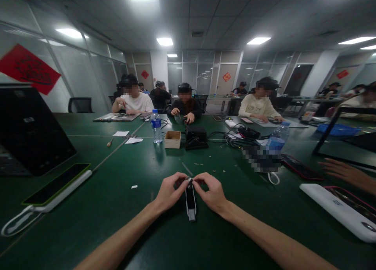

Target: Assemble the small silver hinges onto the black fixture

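Note:
Right in front of me on the green table lies a slim black strip-shaped item with white edges. A pale grey, plug-like piece forms its near end. My left hand is closed at the item's far end, thumb and fingertips pinched together. From the other side, my right hand pinches the same end, its fingertips almost meeting those of the left. A small whitish bit shows between the fingertips, too small to make out. The fingers partly hide the far end.
Beyond my hands stand an open cardboard box, a black stand and a water bottle. Cables tangle to the right. Phones lie at the left. Another person's hand reaches in at the right, near a white device.

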A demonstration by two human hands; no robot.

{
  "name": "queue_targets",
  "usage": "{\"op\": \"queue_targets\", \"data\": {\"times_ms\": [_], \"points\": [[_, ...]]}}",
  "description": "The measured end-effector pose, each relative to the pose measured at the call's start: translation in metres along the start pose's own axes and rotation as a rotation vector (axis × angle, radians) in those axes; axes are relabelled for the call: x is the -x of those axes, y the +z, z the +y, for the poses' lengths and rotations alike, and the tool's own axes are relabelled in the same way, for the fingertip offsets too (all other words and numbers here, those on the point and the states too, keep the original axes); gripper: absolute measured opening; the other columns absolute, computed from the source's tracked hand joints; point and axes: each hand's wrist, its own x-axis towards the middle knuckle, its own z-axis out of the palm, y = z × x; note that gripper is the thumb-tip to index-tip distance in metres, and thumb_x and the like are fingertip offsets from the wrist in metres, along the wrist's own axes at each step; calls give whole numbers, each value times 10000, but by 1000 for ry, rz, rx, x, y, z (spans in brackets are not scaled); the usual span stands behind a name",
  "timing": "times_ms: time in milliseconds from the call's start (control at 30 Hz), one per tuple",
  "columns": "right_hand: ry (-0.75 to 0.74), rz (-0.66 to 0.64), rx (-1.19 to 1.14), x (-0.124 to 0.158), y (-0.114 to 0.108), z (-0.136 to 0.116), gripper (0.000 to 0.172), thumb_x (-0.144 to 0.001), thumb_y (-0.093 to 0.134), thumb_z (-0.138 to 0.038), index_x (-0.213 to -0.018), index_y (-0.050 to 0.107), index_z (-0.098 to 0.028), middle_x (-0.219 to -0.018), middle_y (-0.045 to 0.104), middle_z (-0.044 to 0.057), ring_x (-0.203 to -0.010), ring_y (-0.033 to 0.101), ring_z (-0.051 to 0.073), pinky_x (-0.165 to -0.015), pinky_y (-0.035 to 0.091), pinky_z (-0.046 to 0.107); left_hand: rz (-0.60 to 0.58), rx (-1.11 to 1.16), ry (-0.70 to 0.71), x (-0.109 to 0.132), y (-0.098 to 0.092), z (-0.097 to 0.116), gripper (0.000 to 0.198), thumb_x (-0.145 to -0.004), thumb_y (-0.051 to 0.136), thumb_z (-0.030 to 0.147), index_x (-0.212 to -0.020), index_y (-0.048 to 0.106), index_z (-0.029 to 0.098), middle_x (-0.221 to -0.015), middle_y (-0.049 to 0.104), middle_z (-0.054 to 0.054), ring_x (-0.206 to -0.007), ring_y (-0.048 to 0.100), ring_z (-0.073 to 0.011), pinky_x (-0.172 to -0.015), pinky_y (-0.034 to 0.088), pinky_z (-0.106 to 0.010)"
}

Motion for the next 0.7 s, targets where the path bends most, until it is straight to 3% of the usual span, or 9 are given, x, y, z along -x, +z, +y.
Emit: {"op": "queue_targets", "data": {"times_ms": [100,200,367,700], "points": [[-104,-98,61,-1,-4,6,150,-899,488,-257,-911,608,-167,-841,652,68,-784,579,175,-714,456,318,81,19,-81,-4,-5,-5,257,-867,460,343,-869,642,161,-789,665,-15,-688,584,-142,-658,456,-239],[-43,-143,196,-2,-11,19,173,-889,477,-221,-961,616,-148,-915,654,90,-856,566,202,-754,435,350,127,-47,-164,-8,-12,-17,280,-864,450,352,-903,655,165,-794,678,-15,-684,604,-152,-655,459,-243],[157,-289,349,-3,-12,33,192,-878,477,-201,-976,638,-164,-963,651,90,-915,540,224,-772,426,362,36,-201,-307,-11,-17,-34,263,-835,474,324,-939,662,173,-783,704,-26,-690,647,-180,-656,472,-266],[153,-392,348,-6,-12,27,193,-905,477,-231,-908,662,-177,-914,667,75,-886,553,205,-759,420,341,5,-248,-363,-14,-9,-35,223,-851,481,328,-895,638,175,-763,715,-38,-703,669,-191,-658,469,-264]]}}
